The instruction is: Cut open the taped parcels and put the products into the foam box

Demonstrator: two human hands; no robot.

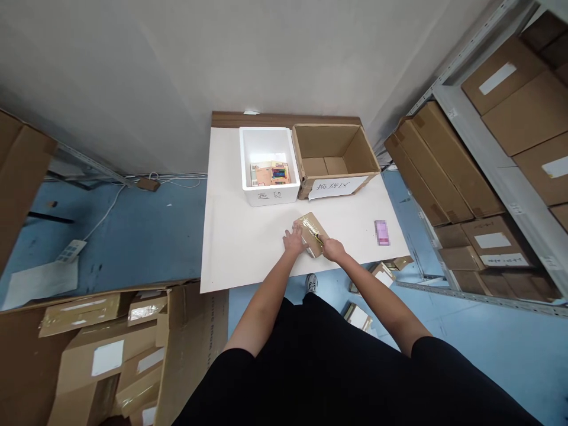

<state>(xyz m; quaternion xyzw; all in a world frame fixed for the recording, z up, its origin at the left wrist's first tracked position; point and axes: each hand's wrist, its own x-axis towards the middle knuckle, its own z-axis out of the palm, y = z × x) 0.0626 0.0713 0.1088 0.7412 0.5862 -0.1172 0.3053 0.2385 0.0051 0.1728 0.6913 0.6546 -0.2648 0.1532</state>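
A small cardboard box [313,222] sealed with shiny tape lies at an angle on the white table near its front edge. My left hand [293,239] grips it at its left side, fingers partly spread along the edge. In my right hand [332,249], closed at the box's right side, is a yellow and dark utility knife [319,239]. Its tip is against the taped top; the blade itself is too small to make out. A white label shows partly at the box's near end, beside my left fingers.
Behind the box stand a white foam bin [270,195] with colourful packs inside and an open cardboard carton [304,188] with a paper sign. A pink pack [382,233] lies at the table's right. Shelves of boxes [444,171] line the right; a large carton [166,355] of parcels stands lower left.
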